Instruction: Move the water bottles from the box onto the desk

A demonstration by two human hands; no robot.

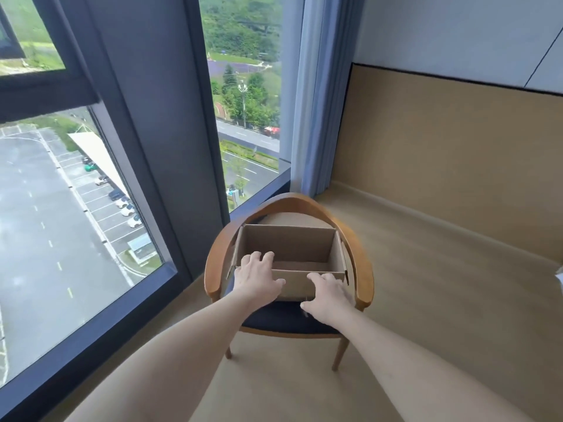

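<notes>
My left hand [258,277] rests with fingers spread and curled over the near-left corner of the open brown cardboard box [289,248]; my right hand [327,296] lies loosely open against its near wall, fingers relaxed. The box sits on the dark seat of a curved wooden armchair [359,269] by the window. Count: one box, one chair, zero water bottles visible inside; the interior reads empty. No desk in view. Judgement: unloading appears finished, nothing left to lift out.
</notes>
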